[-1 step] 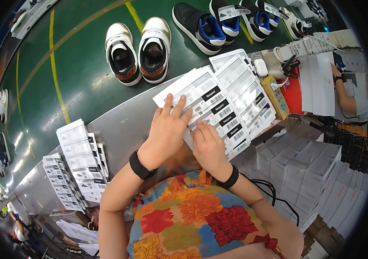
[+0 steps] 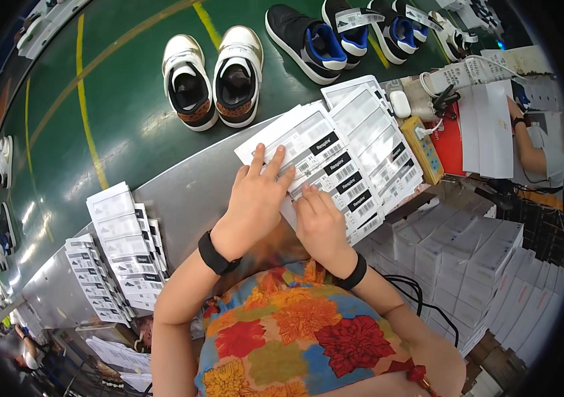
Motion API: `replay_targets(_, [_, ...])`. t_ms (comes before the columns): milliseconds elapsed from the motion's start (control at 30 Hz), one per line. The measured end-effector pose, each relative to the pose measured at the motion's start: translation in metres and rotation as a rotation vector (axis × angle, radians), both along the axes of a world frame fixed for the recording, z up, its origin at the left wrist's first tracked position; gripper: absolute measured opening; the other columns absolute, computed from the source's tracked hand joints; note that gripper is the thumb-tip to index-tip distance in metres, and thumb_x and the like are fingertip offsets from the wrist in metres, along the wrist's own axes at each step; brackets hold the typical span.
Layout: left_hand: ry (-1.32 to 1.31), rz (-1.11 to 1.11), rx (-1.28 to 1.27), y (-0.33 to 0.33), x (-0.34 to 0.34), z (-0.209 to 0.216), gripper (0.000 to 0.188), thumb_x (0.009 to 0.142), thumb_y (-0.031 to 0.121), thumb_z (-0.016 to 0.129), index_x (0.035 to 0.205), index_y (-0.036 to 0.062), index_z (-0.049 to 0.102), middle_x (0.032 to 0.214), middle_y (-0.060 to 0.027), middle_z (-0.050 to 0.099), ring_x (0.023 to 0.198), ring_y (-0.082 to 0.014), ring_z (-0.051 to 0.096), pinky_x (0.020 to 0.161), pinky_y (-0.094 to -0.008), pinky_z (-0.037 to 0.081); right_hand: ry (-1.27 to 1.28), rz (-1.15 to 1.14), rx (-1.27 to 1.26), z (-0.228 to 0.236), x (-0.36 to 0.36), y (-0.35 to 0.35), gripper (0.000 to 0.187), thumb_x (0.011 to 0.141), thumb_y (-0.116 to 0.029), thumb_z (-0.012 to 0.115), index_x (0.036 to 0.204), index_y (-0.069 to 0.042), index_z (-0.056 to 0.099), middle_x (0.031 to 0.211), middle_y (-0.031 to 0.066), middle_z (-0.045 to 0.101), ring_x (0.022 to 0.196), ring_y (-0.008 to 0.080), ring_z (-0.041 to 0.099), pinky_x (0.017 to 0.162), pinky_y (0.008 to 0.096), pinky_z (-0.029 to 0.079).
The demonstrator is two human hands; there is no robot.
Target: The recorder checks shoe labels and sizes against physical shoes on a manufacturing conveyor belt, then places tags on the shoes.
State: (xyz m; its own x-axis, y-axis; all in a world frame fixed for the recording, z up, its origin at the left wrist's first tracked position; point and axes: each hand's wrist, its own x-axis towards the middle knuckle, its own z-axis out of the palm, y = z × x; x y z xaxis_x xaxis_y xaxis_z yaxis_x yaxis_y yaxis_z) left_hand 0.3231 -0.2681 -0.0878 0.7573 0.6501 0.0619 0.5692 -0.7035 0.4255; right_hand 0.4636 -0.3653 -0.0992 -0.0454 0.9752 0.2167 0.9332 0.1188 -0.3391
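Note:
A stack of white label sheets [image 2: 310, 126], printed with black blocks and barcodes, lies on the metal edge in front of me. On its left part my left hand [image 2: 255, 202] rests with fingers stretched out and spread, pressing the paper. Close beside it, my right hand [image 2: 322, 225] has its fingertips pinched together at the lower left edge of the top sheet, apparently on a label there. The pinched bit itself is mostly hidden by the fingers. More label sheets [image 2: 369, 116] lie fanned out just to the right.
White shoes [image 2: 237, 83] and black-and-blue shoes [image 2: 308, 43] stand on the green belt [image 2: 123, 86]. Label stacks [image 2: 120, 228] lie at left on the metal ledge [image 2: 183, 178]. A yellow power strip [image 2: 423, 149] sits at right, above stacked white boxes [image 2: 454, 251]. Another person's arm [image 2: 528, 149] shows far right.

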Motion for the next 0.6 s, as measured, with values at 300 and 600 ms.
replay_targets(300, [0.011,-0.010,-0.040,0.0033,-0.0034,-0.0023,0.046,0.073,0.005,0.062,0.119,0.0069,0.066,0.139,-0.0206,0.050,0.129,-0.0448,0.045,0.089,-0.0439,0.045,0.161,-0.052,0.030,0.0093,0.0047,0.0059,0.008,0.072,0.001,0.069,0.080,0.001,0.066,0.093,0.0169,0.069,0.084,0.0307,0.065,0.075,0.0367,0.054])
replay_targets(600, [-0.049,0.026,0.007,0.0011,-0.0026,-0.0039,0.052,0.065,-0.002,0.060,0.116,0.0088,0.068,0.138,-0.0180,0.052,0.125,-0.0441,0.049,0.087,-0.0462,0.048,0.303,-0.099,0.007,0.0101,0.0115,0.0072,0.005,0.072,0.001,0.070,0.076,0.000,0.069,0.091,0.0163,0.071,0.079,0.0279,0.066,0.068,0.0352,0.053])
